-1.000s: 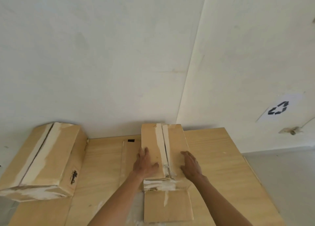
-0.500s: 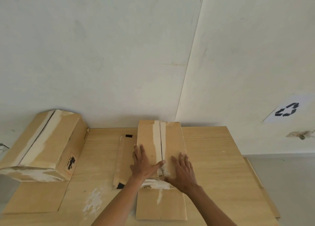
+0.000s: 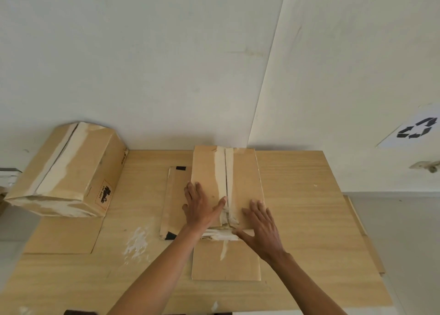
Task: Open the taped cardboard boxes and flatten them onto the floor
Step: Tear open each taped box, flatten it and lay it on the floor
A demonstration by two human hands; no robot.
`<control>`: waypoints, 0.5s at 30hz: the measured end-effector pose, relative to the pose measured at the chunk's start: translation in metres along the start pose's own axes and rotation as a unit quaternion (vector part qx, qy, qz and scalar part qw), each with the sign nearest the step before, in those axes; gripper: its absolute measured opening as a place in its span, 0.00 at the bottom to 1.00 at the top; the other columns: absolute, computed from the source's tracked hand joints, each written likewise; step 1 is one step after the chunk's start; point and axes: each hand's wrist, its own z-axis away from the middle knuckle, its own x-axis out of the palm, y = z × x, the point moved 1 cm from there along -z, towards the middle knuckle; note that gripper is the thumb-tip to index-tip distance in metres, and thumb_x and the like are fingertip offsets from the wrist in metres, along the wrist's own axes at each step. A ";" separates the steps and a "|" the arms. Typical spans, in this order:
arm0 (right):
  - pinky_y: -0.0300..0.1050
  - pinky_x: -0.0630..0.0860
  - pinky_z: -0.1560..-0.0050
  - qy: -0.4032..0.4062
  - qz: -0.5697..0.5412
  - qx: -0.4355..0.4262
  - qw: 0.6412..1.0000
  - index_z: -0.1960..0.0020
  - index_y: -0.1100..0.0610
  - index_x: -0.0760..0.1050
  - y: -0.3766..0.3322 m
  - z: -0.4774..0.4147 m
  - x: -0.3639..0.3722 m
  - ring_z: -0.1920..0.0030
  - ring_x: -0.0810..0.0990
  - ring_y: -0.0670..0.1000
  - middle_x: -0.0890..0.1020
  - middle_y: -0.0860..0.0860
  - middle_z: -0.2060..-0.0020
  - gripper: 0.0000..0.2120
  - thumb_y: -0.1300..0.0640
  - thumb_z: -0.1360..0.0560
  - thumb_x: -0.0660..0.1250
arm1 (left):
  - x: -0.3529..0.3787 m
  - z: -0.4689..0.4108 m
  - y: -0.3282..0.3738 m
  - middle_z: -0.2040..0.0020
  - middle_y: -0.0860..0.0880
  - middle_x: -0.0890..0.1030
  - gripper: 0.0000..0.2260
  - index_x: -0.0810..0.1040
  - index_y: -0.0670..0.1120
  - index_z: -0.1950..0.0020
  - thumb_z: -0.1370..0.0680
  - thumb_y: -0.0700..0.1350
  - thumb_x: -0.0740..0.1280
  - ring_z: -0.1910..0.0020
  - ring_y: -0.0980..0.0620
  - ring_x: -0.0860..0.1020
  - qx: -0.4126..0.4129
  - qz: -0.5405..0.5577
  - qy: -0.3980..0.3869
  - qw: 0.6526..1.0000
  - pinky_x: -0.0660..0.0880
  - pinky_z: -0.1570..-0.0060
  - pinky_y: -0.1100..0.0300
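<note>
— Fingers (image 3: pixel 194 192) of the left hand (image 3: pixel 201 211): how are they held?
— Straight and spread, pressed flat on the left top flap of the middle cardboard box (image 3: pixel 245 176), with the thumb stretched to the centre seam. Those of the right hand (image 3: pixel 262 230) are likewise laid straight on the right flap, and nothing is gripped.
— What is seen inside the boxes?
— Nothing can be told. The seam between the two hands is only a thin slit, edged with torn whitish tape. The second box (image 3: pixel 69 169), well to the left of the left fingers, is closed too, so its contents are hidden.
— How many of each?
— Two boxes, two hands, one wooden board (image 3: pixel 309 219) beneath everything, and one recycling sign (image 3: pixel 416 131) on the wall far right of the right fingers. Two flaps are spread flat from the middle box: a front flap (image 3: pixel 226 262) toward the wrists and a side flap (image 3: pixel 173 195) just left of the left fingers.
— Edges and room?
— Beyond the fingertips, the box's far edge is set close against the wall. Bare board is found right of the right fingers up to its edge, and between the left fingers and the second box.
</note>
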 end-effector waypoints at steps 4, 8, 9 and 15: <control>0.58 0.66 0.25 0.024 0.010 -0.018 0.999 0.30 0.50 0.75 0.010 0.001 -0.006 0.22 0.63 0.56 0.70 0.53 0.25 0.37 0.26 0.25 0.52 | -0.002 0.003 0.004 0.18 0.43 0.39 0.65 0.40 0.41 0.19 0.39 0.83 0.59 0.19 0.42 0.42 -0.006 0.018 -0.019 1.000 0.61 0.28 0.35; 0.62 0.78 0.38 0.121 0.037 -0.065 0.990 0.40 0.53 0.82 -0.001 0.010 -0.004 0.31 0.77 0.55 0.81 0.54 0.35 0.24 0.39 0.18 0.55 | 0.001 0.009 -0.004 0.18 0.42 0.36 0.72 0.37 0.42 0.19 0.46 0.87 0.57 0.19 0.42 0.40 0.024 0.004 -0.015 1.000 0.54 0.24 0.39; 0.61 0.79 0.40 0.152 0.026 -0.066 0.986 0.41 0.55 0.83 -0.005 0.013 -0.004 0.34 0.79 0.54 0.83 0.54 0.38 0.24 0.41 0.17 0.55 | 0.002 0.010 -0.005 0.19 0.42 0.35 0.72 0.37 0.42 0.19 0.46 0.87 0.56 0.19 0.42 0.39 0.027 0.006 -0.016 0.999 0.52 0.23 0.40; 0.39 0.82 0.62 0.252 -0.179 0.037 0.950 0.38 0.56 0.75 -0.019 0.022 -0.032 0.57 0.85 0.46 0.86 0.49 0.47 0.19 0.45 0.15 0.53 | 0.000 0.009 -0.004 0.19 0.43 0.35 0.64 0.38 0.43 0.18 0.38 0.86 0.50 0.19 0.44 0.38 0.026 0.043 -0.014 0.999 0.48 0.22 0.37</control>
